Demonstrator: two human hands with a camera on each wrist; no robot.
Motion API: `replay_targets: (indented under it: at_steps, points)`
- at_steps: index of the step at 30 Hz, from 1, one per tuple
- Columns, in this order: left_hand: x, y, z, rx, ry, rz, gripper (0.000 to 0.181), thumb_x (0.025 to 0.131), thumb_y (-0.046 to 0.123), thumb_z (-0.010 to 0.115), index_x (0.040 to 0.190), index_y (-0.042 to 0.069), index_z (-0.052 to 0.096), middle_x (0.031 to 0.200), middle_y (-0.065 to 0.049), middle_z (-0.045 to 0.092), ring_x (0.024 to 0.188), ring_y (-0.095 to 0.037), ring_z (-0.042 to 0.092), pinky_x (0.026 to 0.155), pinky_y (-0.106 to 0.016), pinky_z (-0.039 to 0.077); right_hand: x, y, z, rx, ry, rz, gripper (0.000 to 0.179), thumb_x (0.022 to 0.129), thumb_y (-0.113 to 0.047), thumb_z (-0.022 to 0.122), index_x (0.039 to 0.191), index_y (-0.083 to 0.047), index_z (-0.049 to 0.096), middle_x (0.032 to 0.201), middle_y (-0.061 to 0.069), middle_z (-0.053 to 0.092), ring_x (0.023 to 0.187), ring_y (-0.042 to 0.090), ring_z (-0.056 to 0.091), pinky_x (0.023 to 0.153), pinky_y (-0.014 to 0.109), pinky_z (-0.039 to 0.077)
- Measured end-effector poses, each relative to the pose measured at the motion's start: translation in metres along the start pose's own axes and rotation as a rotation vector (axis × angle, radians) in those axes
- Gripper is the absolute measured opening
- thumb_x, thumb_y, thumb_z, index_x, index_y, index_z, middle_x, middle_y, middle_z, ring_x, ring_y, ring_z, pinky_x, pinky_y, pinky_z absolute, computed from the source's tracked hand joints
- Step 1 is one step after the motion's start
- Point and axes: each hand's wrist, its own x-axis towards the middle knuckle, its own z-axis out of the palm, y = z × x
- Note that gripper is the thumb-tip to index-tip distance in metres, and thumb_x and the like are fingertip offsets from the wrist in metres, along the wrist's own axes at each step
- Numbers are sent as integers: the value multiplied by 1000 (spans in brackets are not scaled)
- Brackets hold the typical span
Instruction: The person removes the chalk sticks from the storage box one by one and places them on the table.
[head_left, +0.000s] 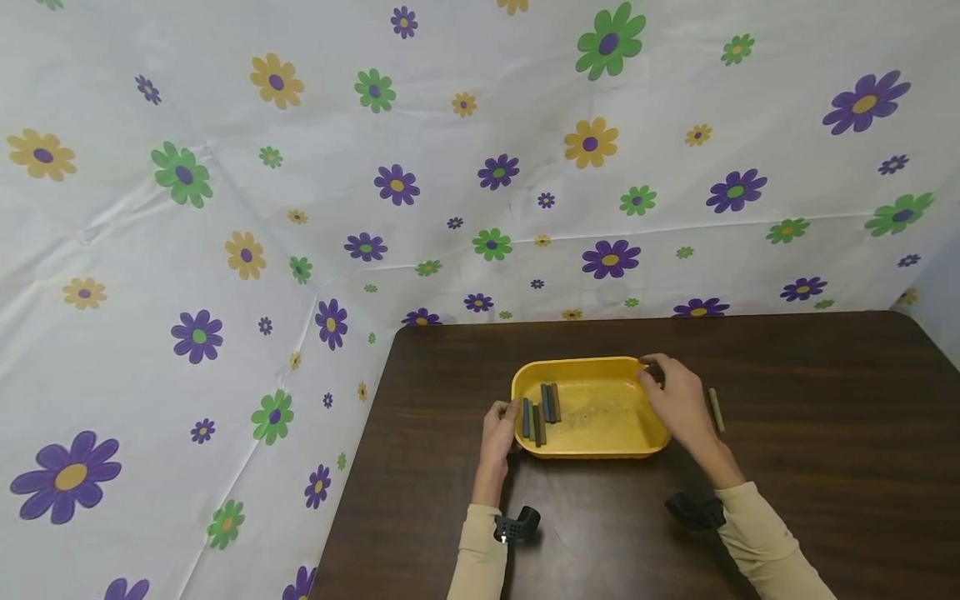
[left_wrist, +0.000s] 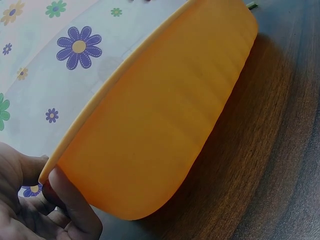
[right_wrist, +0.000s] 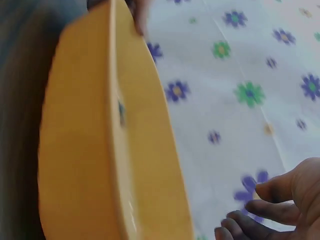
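Observation:
A yellow plastic tray [head_left: 600,408] sits on the table, with several dark sticks [head_left: 542,421], like pastels or chalk, lying in two groups at its left end. My left hand [head_left: 498,432] grips the tray's left end, and in the left wrist view its thumb and fingers [left_wrist: 70,202] pinch the rim. Over the far right corner of the tray is my right hand [head_left: 678,398]. The right wrist view shows that hand [right_wrist: 280,205] with loosely bent, parted fingers and nothing between them. An olive-green stick [head_left: 716,410] lies on the table just right of the tray.
The dark brown wooden table [head_left: 840,450] extends on both sides of the tray. A white flowered sheet [head_left: 450,208] hangs behind the table and along its left side. Black wrist cameras [head_left: 517,525] sit on both forearms.

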Motion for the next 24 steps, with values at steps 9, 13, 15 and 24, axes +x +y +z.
replay_targets:
  at_steps: [9,13,15,24]
  points:
    - [1,3,-1,4,6,9,36,109,33,56,106,-3,58,81,-8,53,57,-12,46,54,-28,43,17,-13,78,154,-266,89,31,102,-8,64,126,12,63,109,26,70,88,36,70,71,43,57]
    - [1,2,1,-3,3,11,34,109,32,56,105,-1,58,81,-8,54,57,-12,45,54,-28,43,23,-10,107,129,-320,159,33,96,-5,68,124,12,62,109,26,69,88,35,69,73,44,57]
    - [1,1,2,-3,-2,11,34,109,32,56,105,-1,58,82,-8,53,57,-12,45,54,-28,43,26,-9,117,91,-322,167,35,94,-3,70,123,13,62,108,26,69,92,35,68,77,46,56]
    - [0,0,4,0,10,-6,32,110,31,55,103,0,57,82,-7,53,58,-12,46,53,-27,42,30,-15,136,-32,-287,114,41,89,-2,79,121,16,60,97,24,67,88,38,65,74,47,55]
